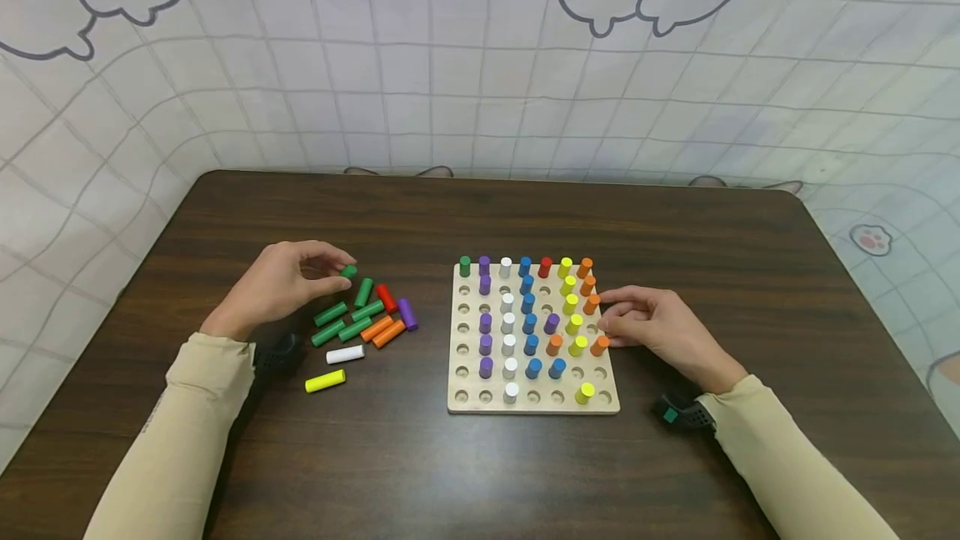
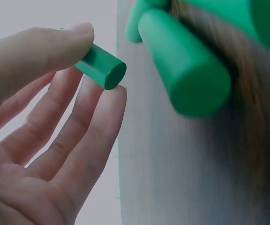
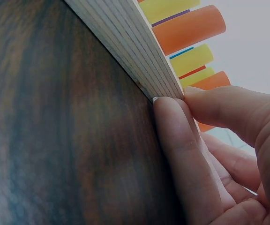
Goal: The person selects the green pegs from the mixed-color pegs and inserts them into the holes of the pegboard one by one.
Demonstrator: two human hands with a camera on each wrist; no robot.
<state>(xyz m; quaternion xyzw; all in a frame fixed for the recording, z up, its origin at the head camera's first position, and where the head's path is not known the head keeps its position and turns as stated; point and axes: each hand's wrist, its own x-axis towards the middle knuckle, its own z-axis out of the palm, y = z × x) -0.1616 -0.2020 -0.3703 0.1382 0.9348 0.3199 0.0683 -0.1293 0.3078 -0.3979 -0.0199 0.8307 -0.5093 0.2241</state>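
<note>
My left hand (image 1: pixel 279 283) pinches a green peg (image 2: pixel 101 69) between thumb and fingertips, held just over the loose pegs. Other green pegs (image 1: pixel 331 312) lie below it, with red (image 1: pixel 386 297), purple (image 1: pixel 407 314), orange (image 1: pixel 389 333), white (image 1: pixel 346 354) and yellow (image 1: pixel 326 381) ones. At the right edge of the wooden pegboard (image 1: pixel 474 340), my right hand (image 1: pixel 660 330) grips the wood, its thumb on the top edge and fingers against the side, as the right wrist view shows. Coloured pegs stand upright in columns on the board; a single green peg (image 1: pixel 465 266) stands in its far left corner.
The dark wooden table (image 1: pixel 360 473) carries everything. A light grid-patterned cloth (image 1: pixel 465 107) hangs behind its far edge. Several holes in the board's left column hold no peg.
</note>
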